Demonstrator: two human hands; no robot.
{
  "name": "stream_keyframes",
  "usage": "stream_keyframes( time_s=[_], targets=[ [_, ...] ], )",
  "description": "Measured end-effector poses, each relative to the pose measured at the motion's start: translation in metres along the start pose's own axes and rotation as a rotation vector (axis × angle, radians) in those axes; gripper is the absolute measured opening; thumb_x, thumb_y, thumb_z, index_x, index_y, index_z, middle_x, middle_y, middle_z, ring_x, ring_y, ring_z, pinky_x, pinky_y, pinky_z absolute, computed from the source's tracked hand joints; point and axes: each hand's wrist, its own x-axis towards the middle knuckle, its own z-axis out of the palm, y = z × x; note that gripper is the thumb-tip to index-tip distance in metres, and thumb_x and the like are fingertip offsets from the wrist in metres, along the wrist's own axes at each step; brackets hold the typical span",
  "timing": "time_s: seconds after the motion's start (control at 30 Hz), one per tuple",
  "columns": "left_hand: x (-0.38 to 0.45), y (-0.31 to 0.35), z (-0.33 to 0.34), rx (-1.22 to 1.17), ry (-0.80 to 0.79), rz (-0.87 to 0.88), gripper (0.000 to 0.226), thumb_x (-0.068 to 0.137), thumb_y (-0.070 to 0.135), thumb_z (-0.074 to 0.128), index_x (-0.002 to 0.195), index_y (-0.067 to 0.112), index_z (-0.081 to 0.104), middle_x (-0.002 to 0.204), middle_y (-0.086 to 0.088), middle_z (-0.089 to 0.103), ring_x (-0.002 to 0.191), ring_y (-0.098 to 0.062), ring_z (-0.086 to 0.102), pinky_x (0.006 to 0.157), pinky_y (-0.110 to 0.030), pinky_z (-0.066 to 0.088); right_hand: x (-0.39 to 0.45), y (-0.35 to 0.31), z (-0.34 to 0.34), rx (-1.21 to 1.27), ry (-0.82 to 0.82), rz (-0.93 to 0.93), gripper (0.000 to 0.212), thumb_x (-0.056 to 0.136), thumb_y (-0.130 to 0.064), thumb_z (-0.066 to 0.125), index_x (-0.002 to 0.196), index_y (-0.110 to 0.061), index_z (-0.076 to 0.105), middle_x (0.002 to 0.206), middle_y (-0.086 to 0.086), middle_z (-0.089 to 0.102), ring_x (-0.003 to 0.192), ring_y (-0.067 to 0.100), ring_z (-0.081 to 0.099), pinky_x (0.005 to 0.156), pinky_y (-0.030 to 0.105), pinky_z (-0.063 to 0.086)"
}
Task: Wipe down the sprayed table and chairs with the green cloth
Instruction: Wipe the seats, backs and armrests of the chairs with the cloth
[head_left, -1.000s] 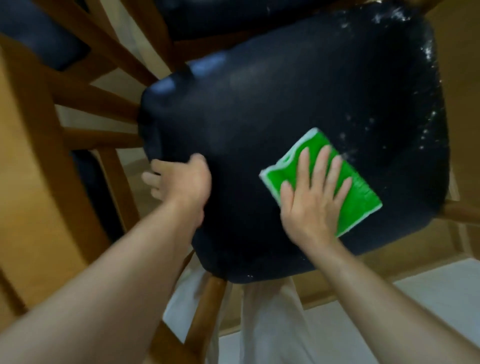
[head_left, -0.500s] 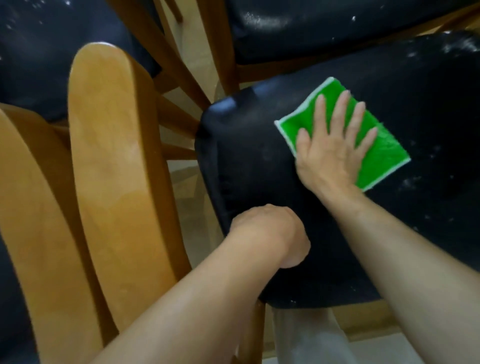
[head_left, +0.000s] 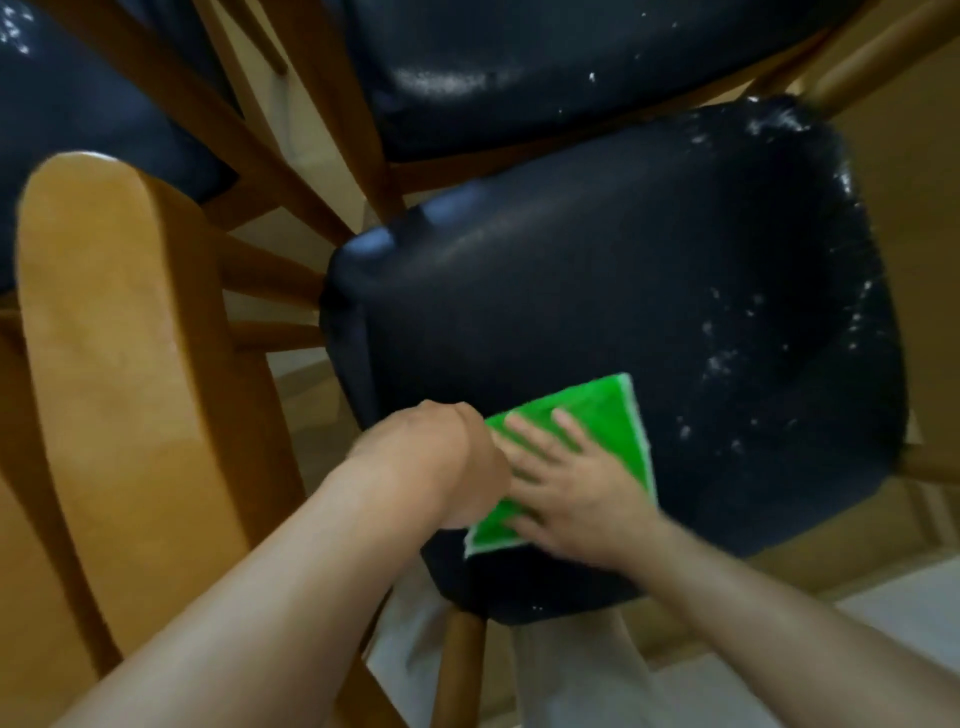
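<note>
The green cloth lies flat on the near left part of a black padded chair seat. My right hand presses on the cloth with straight, spread fingers. My left hand is just left of it, curled into a fist over the seat's front left part, touching or overlapping the cloth's left edge; its fingers are hidden under the back of the hand. White spray droplets speckle the seat's right side and far right corner.
A wide wooden chair back stands close on the left. Two more black chair seats with wooden frames crowd the top and upper left. A wooden leg and pale floor show below the seat.
My right hand has slid the cloth from the seat's far left part toward the near edge. My left hand has let go of the seat's left edge and curled into a fist beside the cloth.
</note>
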Motion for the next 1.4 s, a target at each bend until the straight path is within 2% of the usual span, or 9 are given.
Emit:
stream_keyframes(
  time_s=[0.17,0.37,0.6,0.67,0.77,1.0,1.17,1.3,1.4],
  targets=[
    [0.014,0.012,0.014,-0.028,-0.013,0.043,0.03,0.094,0.041,0.042,0.079,0.015,0.047,0.071,-0.004,0.044,0.075,-0.023,0.049,0.069,-0.031,0.044,-0.045,0.136,-0.026,0.012,-0.017,0.787,0.07,0.09,-0.059,0.029,0.152,-0.034,0.01,0.16,-0.001,-0.003,0.149,0.028,0.005,0.115,0.057,0.007],
    [0.03,0.026,0.026,0.006,-0.083,0.068,0.043,0.098,0.045,0.036,0.115,0.013,0.06,0.092,-0.003,0.052,0.08,-0.024,0.053,0.071,-0.033,0.047,-0.04,0.136,-0.026,0.165,0.16,1.345,0.067,0.098,-0.054,0.018,0.155,-0.023,0.002,0.162,0.011,-0.006,0.148,0.035,-0.004,0.113,0.066,0.007],
    [0.033,0.035,0.02,-0.087,0.091,0.051,0.033,0.094,0.037,0.046,0.094,0.008,0.063,0.084,-0.01,0.06,0.087,-0.033,0.064,0.073,-0.037,0.051,-0.021,-0.034,0.009,0.138,-0.033,1.034,0.072,0.094,-0.054,0.025,0.153,-0.014,0.017,0.159,0.022,0.014,0.143,0.047,0.015,0.108,0.068,0.014],
    [0.039,0.034,0.018,-0.051,0.1,0.045,0.033,0.094,0.037,0.045,0.093,0.009,0.063,0.083,-0.01,0.059,0.085,-0.033,0.063,0.072,-0.036,0.051,-0.03,-0.03,0.01,0.137,-0.077,0.91,0.071,0.092,-0.055,0.025,0.153,-0.019,0.019,0.159,0.017,0.017,0.143,0.043,0.02,0.108,0.066,0.017],
    [0.049,0.027,0.017,-0.021,0.077,0.01,0.031,0.095,0.04,0.043,0.09,0.014,0.06,0.084,-0.007,0.055,0.079,-0.03,0.054,0.074,-0.034,0.047,-0.051,0.039,0.006,0.059,-0.055,0.745,0.065,0.091,-0.059,0.015,0.149,-0.035,-0.004,0.16,-0.001,-0.012,0.149,0.028,0.002,0.114,0.057,0.003],
    [0.054,0.026,0.023,-0.061,0.056,-0.042,0.033,0.097,0.04,0.041,0.087,0.016,0.062,0.083,-0.006,0.057,0.069,-0.022,0.051,0.066,-0.031,0.041,-0.05,0.177,-0.026,0.151,0.202,1.27,0.067,0.097,-0.056,0.014,0.155,-0.025,0.003,0.163,0.007,-0.005,0.148,0.032,-0.004,0.115,0.062,0.004],
    [0.047,0.033,0.025,-0.112,0.088,-0.023,0.035,0.098,0.041,0.042,0.078,0.017,0.059,0.077,-0.007,0.059,0.072,-0.026,0.059,0.065,-0.033,0.047,-0.021,0.069,-0.005,0.122,0.179,1.235,0.069,0.096,-0.052,0.024,0.155,-0.018,0.011,0.161,0.016,0.003,0.147,0.04,0.005,0.112,0.065,0.009],
    [0.052,0.035,0.019,-0.135,0.159,-0.038,0.035,0.094,0.039,0.044,0.067,0.018,0.05,0.073,-0.006,0.053,0.071,-0.028,0.05,0.067,-0.033,0.04,-0.016,-0.041,0.021,0.109,0.042,0.906,0.074,0.093,-0.053,0.029,0.154,-0.016,0.009,0.16,0.017,-0.001,0.146,0.043,0.006,0.11,0.067,0.005],
    [0.059,0.034,0.019,-0.081,0.126,-0.027,0.033,0.1,0.035,0.037,0.079,0.015,0.052,0.095,-0.015,0.062,0.089,-0.036,0.059,0.073,-0.033,0.042,-0.027,-0.046,0.025,0.123,-0.007,0.702,0.071,0.092,-0.055,0.031,0.154,-0.022,0.016,0.162,0.011,0.007,0.146,0.039,0.013,0.111,0.065,0.014]
  ],
)
